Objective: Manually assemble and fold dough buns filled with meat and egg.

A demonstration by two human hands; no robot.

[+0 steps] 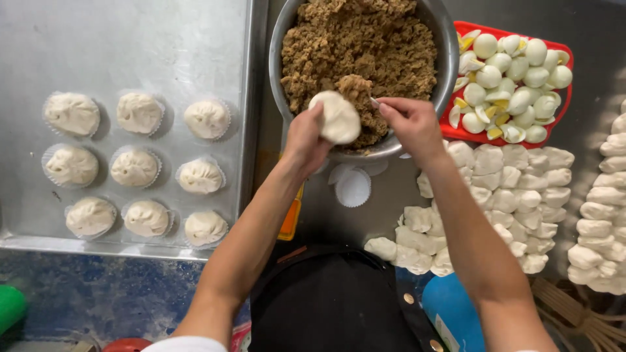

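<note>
Cupping the flat white dough round (335,117) in left hand (305,140), right hand (411,124) fingers pinching a utensil; best centre the brown minced filling (358,39).

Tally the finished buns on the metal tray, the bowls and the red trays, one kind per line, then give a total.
Finished buns in paper cups on the metal tray: 9
Metal bowls of brown filling: 1
Red trays of boiled eggs: 1
Total: 11

Grey metal table (587,26): steel tray (163,39), filling bowl (447,58), red egg tray (567,98), dough pieces (515,189), paper liners (353,188).
</note>
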